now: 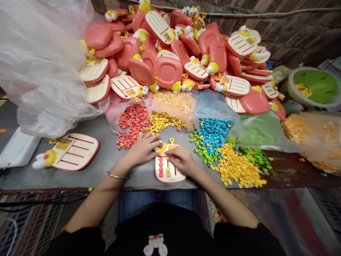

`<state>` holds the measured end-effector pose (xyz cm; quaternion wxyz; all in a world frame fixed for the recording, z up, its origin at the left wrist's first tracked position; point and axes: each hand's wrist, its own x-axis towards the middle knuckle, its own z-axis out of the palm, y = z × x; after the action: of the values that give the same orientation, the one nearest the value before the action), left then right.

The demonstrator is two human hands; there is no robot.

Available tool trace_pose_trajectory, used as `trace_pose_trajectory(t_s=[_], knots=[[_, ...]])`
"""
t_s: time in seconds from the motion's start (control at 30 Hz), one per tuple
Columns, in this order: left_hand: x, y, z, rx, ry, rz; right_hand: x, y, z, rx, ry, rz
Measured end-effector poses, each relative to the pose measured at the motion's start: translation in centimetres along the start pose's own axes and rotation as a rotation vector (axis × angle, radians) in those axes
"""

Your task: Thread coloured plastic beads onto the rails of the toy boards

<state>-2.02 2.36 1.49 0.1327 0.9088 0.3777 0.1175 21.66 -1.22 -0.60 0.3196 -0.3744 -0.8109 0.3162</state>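
Note:
A cream slotted toy board [174, 177] with a red rim and a yellow animal head lies flat in front of me. Red pieces [161, 169] fill its left slot in a column, and yellow pieces [168, 172] sit in the slot beside it. My left hand [144, 148] reaches over the board's upper left, fingers stretched out with the tips at the yellow head. Over the upper slots, my right hand [182, 160] has its thumb and fingers pinched together; whatever is between them is hidden.
Loose red [133, 121], yellow [162, 121], blue [214, 133], green [204, 153] and orange-yellow pieces [239, 167] spill from plastic bags behind the board. Another slotted board [80, 151] lies left. Many red-backed boards [167, 73] are heaped at the back. A round tub [291, 85] stands right.

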Motion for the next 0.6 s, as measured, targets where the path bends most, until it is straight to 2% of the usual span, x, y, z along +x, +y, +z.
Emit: trace_pose_trajectory(t_s=[0.1,0.23,0.3,0.4,0.5,0.6], knots=[[0.0,0.0,-0.1,-0.011,0.002,-0.005,0.5,-0.5,-0.2,0.054,-0.087,0.021],[0.1,0.0,-0.2,-0.013,-0.008,0.001,1.0,-0.4,-2.5,0.205,-0.312,0.057],[0.1,0.0,-0.3,-0.012,-0.01,0.007,2.1,0.6,-3.7,0.133,-0.236,0.08],[0.1,-0.1,-0.2,-0.006,-0.013,0.013,5.1,2.9,-4.5,-0.186,0.012,0.06],[0.0,-0.2,-0.2,0.0,-0.011,0.022,8.3,5.1,-4.0,-0.525,0.009,0.062],[-0.1,-0.5,-0.2,-0.001,0.002,0.017,10.2,6.1,-3.4,-0.729,-0.03,0.104]])
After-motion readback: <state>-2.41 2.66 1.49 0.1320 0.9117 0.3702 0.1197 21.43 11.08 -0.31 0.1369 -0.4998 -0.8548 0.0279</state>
